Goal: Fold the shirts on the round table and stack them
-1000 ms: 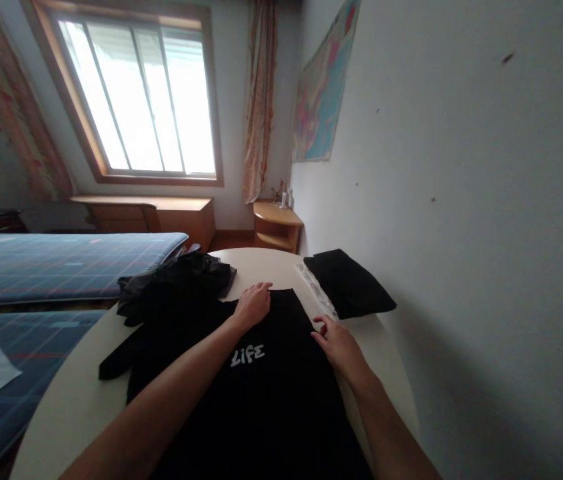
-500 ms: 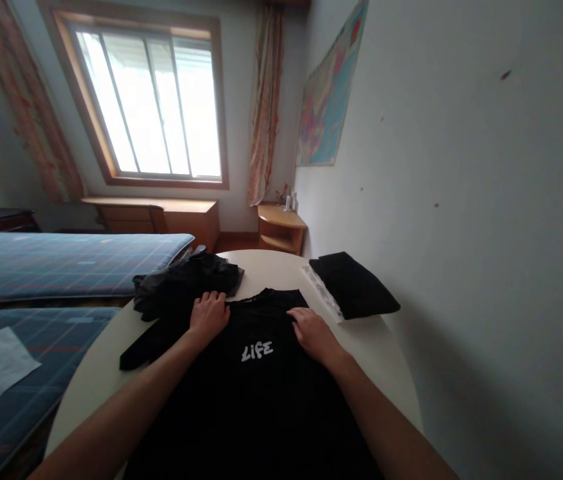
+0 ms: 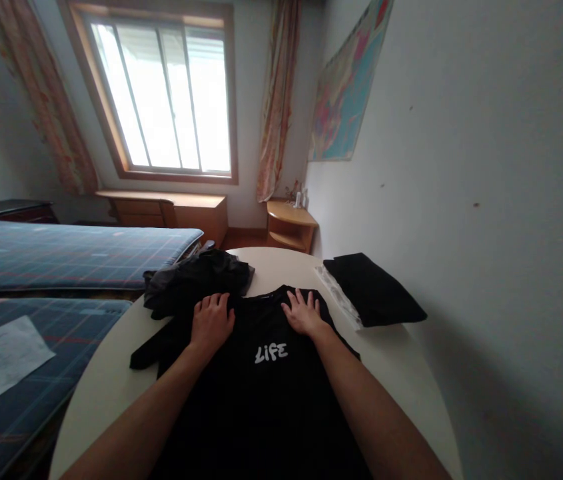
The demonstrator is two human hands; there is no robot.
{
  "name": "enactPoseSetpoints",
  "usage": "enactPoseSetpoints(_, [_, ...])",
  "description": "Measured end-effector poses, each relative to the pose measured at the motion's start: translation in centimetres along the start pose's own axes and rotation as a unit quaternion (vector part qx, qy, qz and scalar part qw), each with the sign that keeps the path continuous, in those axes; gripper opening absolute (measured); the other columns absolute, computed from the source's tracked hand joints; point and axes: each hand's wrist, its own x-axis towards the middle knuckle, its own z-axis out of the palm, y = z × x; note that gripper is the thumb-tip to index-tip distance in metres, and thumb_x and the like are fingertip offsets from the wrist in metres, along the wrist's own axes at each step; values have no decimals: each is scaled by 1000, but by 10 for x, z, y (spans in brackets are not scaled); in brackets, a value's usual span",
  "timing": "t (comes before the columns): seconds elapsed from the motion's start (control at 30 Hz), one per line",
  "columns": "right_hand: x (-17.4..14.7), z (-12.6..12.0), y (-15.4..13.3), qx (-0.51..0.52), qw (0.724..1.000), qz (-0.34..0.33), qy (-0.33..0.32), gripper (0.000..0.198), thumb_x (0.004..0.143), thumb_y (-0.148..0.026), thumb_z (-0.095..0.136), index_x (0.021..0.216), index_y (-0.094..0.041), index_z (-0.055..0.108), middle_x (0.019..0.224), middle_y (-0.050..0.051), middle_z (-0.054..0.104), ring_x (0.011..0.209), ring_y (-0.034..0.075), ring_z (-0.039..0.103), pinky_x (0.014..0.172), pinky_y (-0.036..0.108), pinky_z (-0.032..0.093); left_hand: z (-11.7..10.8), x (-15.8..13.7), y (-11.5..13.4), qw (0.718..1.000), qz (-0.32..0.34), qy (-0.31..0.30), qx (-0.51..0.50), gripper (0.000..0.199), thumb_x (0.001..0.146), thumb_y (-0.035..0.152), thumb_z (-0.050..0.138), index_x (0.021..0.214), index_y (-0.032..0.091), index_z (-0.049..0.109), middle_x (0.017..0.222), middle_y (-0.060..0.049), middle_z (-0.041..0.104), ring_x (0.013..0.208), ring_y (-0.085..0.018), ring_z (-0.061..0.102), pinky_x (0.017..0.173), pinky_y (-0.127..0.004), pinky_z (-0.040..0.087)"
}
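Observation:
A black shirt with white "Life" lettering lies spread on the round pale table, its neckline toward the far side. My left hand rests on the shirt's left shoulder, fingers stretched forward and lying flat. On the other shoulder, close to the collar, lies my right hand, palm down with its fingers spread. A black sleeve sticks out on the left. The shirt's lower end runs out of view at the bottom.
A crumpled heap of dark clothing sits at the table's far left. Folded black cloth lies over a clear plastic bag at the right. Beds with plaid mattresses stand left, one bearing a paper sheet. A wall rises right.
My right hand has moved inward from the shirt's right edge, and its fingers have spread flat near the collar. My left hand stays on the left shoulder. The view has shifted slightly.

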Motion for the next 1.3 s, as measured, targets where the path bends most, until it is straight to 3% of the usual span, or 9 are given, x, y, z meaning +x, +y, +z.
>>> enactPoseSetpoints(0.13, [5, 4, 4, 1, 1000, 16, 20, 67, 99, -59, 24, 157, -27, 22, 166, 4, 10, 150, 40, 4, 117, 59, 5, -7, 4, -6, 999, -16, -7, 44, 35, 90, 28, 47, 118, 14, 61, 108, -15, 67, 107, -33, 55, 92, -46, 38])
enactPoseSetpoints(0.33, [-6, 8, 14, -9, 996, -38, 85, 65, 97, -60, 31, 154, -28, 32, 164, 2, 22, 150, 36, 10, 120, 50, 6, -23, 6, -25, 991, -41, -62, 109, 23, 86, 28, 50, 94, 13, 65, 95, -18, 70, 101, -36, 60, 89, -46, 40])
enactPoseSetpoints(0.47, [-12, 6, 25, -16, 996, -29, 79, 65, 97, -58, 32, 154, -28, 32, 164, 2, 23, 150, 37, 12, 120, 51, 7, -35, 5, -28, 993, -21, -65, 92, 20, 90, 21, 45, 99, 13, 62, 95, -14, 70, 94, -30, 66, 98, -46, 39])
enactPoseSetpoints(0.6, [-11, 4, 32, -21, 997, -4, 70, 66, 98, -59, 30, 156, -27, 29, 165, 2, 19, 150, 37, 10, 119, 52, 7, -46, 17, -19, 997, -39, -60, 41, 22, 99, 22, 34, 109, 17, 53, 102, -10, 66, 80, -24, 70, 72, -33, 50])
enactPoseSetpoints(0.73, [-4, 2, 34, -19, 998, 26, 53, 68, 98, -60, 26, 157, -27, 23, 166, 3, 14, 150, 38, 7, 119, 54, 6, -48, 45, -16, 998, 23, -29, 56, 21, 102, 22, 31, 110, 19, 51, 107, -8, 61, 83, -23, 69, 61, -27, 48])
enactPoseSetpoints(0.97, [23, -2, 32, -10, 996, 70, 48, 71, 97, -61, 23, 158, -25, 21, 166, 5, 11, 150, 41, 5, 118, 57, 5, -53, 104, -21, 987, 144, -15, 76, 27, 99, 11, 34, 114, 20, 55, 110, -12, 60, 103, -27, 63, 71, -31, 49])
enactPoseSetpoints(1.13, [48, -5, 29, -11, 996, 79, 51, 71, 97, -61, 21, 158, -25, 21, 166, 5, 10, 150, 40, 5, 118, 57, 4, -46, 130, -19, 989, 130, -25, 70, 33, 98, 10, 32, 115, 19, 59, 114, -15, 61, 107, -29, 61, 78, -36, 49])
enactPoseSetpoints(1.3, [71, -7, 27, -10, 996, 72, 52, 71, 96, -61, 22, 158, -26, 21, 166, 6, 11, 150, 40, 6, 117, 57, 5, -29, 135, -2, 991, 110, -24, 76, 37, 95, 7, 32, 111, 15, 64, 112, -19, 63, 112, -33, 56, 89, -44, 45])
